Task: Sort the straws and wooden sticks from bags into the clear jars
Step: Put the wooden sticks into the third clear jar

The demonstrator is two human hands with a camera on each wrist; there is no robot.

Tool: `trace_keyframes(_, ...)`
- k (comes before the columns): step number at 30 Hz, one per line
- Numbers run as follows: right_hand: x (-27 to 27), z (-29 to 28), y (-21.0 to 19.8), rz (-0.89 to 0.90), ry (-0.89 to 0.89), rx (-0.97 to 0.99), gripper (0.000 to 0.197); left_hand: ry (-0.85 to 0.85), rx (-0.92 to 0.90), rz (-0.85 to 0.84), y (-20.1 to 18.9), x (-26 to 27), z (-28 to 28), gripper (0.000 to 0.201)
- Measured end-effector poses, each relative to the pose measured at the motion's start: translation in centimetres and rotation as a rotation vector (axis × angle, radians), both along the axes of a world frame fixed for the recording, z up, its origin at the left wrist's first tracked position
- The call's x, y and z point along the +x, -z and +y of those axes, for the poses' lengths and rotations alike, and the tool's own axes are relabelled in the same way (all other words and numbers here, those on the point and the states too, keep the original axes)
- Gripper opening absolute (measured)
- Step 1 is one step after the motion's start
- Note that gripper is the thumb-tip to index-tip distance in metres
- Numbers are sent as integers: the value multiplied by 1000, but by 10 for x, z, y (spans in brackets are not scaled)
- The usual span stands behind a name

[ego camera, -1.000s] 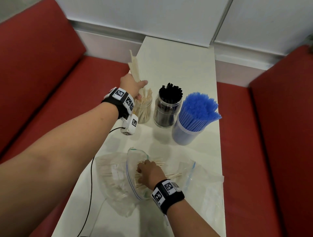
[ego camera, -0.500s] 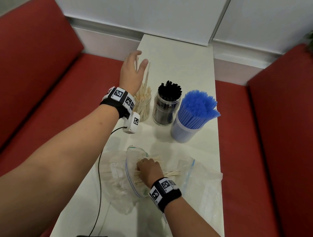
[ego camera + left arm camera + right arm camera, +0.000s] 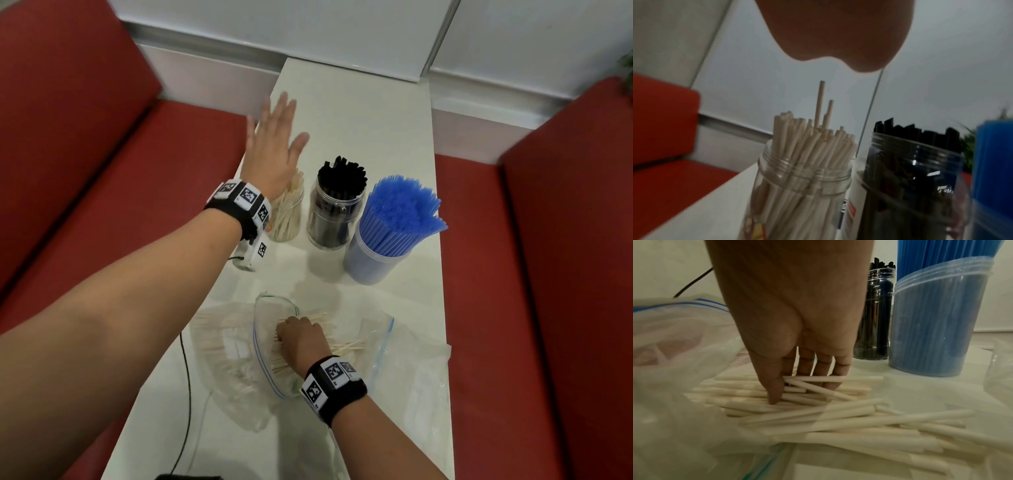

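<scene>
Head view is showing the left hand [image 3: 272, 150] hovering flat above the jar of wooden sticks [image 3: 287, 214] near the surface's left edge, fingers spread wide and a bit blurred, holding nothing. Its wrist is covering part of that jar's rim. In the left wrist view only the heel of the palm is showing, fingers cut off up top. The right hand [image 3: 301, 339] is reaching into the open zip bag [image 3: 265, 346] at the near end, fingertips [image 3: 774, 395] curling down and closing on loose sticks [image 3: 838, 418]; whether any are actually lifted, can't tell. The black straw jar [image 3: 334, 209] and blue straw jar [image 3: 387, 246] are standing touching, toward the right edge.
</scene>
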State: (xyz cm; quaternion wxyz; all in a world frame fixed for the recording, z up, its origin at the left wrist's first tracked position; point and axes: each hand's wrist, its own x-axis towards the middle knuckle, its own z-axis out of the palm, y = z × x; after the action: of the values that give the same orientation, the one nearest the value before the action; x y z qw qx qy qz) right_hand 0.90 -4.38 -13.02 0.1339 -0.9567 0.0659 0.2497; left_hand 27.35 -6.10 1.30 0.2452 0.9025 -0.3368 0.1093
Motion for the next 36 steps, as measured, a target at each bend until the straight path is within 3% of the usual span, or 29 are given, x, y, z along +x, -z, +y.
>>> trace_keyframes(3,1,-1,-2,44,-3,59,30,50,437,182,12,-1,-6,73)
trace_keyframes(5,0,-1,-4,46,-27,70,53,5,551,266,18,-9,-5,78)
trace_keyframes(8,-3,3,-3,63,-60,29,74,9,420,187,5,-20,-4,77)
trace_keyframes(13,-3,8,-5,54,-83,-44,40,-22,64,127,-30,-51,13,61)
trace_keyframes(20,2,18,-25,154,-90,-99,40,78,-182,172,-13,-110,75,38)
trace_keyframes(22,2,19,-36,182,-83,-95,39,132,-216,358,0,-126,95,31)
trace_keyframes(24,3,19,-49,175,-68,-77,37,199,-177,748,11,-143,111,27)
trace_keyframes(25,4,18,-56,157,-60,-65,36,259,-123,934,18,-151,117,35)
trace_keyframes(28,5,14,-80,88,-11,-23,33,435,150,1222,36,-173,130,69)
trace_keyframes(30,6,11,-95,91,35,17,41,482,217,1264,41,-181,135,91)
trace_keyframes(32,6,8,-107,130,40,-1,47,483,221,1287,44,-179,138,98)
trace_keyframes(34,6,6,-117,127,32,-62,37,486,344,1152,43,-179,138,96)
trace_keyframes(36,7,8,-127,112,39,-91,27,474,410,999,44,-183,137,79)
